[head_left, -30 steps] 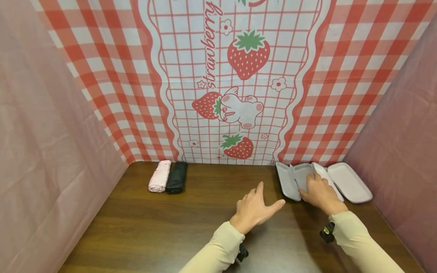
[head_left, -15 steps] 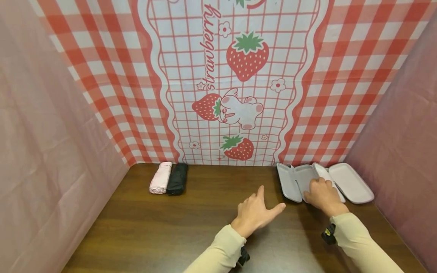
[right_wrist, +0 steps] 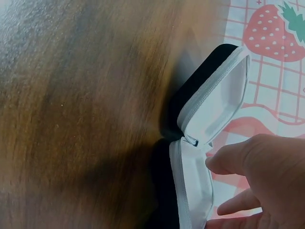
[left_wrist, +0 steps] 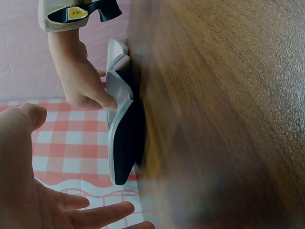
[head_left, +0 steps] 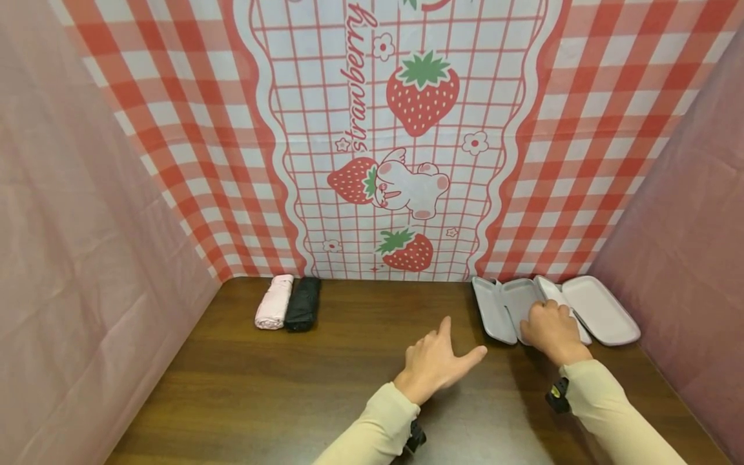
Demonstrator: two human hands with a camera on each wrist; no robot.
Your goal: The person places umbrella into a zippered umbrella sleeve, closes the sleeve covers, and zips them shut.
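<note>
My left hand (head_left: 433, 361) is held over the table, thumb and forefinger spread, touching nothing. At the back right, a zippered hard case (head_left: 493, 310) with a black shell and grey lining lies unfolded. Beside it lies a second unfolded case (head_left: 601, 310), pale all over. My right hand (head_left: 555, 326) is over the black case's right half and the pale case's left half, its fingers bent down. In the right wrist view, the thumb lies near the lining of the black-shelled case (right_wrist: 221, 102). The fingertips are partly hidden, and no held thing shows.
At the back left, a pale pink rolled cloth bundle (head_left: 276, 301) lies beside a black one (head_left: 303, 303). A strawberry-print checked cloth (head_left: 418, 187) hangs behind the brown table (head_left: 244, 394). Pink fabric walls (head_left: 87, 226) stand at both sides.
My right hand has shifted slightly right, from the black case's grey half toward the pale case, and its fingers have bent more. The left hand is nearly still.
</note>
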